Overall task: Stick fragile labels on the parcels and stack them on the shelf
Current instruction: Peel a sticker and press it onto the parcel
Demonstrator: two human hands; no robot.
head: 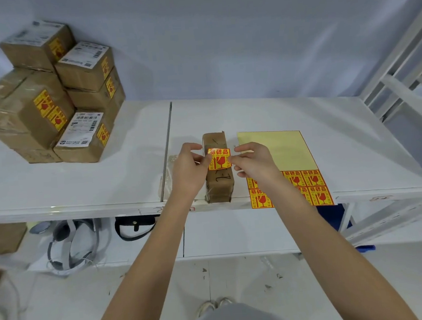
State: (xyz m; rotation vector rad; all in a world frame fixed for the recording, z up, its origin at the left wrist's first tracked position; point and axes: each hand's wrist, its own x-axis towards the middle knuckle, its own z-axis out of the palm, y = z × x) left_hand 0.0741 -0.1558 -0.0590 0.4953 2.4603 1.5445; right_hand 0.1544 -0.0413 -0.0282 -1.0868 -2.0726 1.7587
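Both hands [187, 166] [253, 162] | grip pinching fragile label [219, 158] edges | above parcel [219, 184]

Parcel [219, 184] at shelf [328, 130] front, label sheet [279, 149] right, stacked parcels [48, 97] far left

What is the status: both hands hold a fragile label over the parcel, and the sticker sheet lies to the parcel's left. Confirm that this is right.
Not quite. The head view shows the sticker sheet lying to the right of the parcel, not its left. The rest holds: the left hand and the right hand each pinch a side of the fragile label over the parcel.
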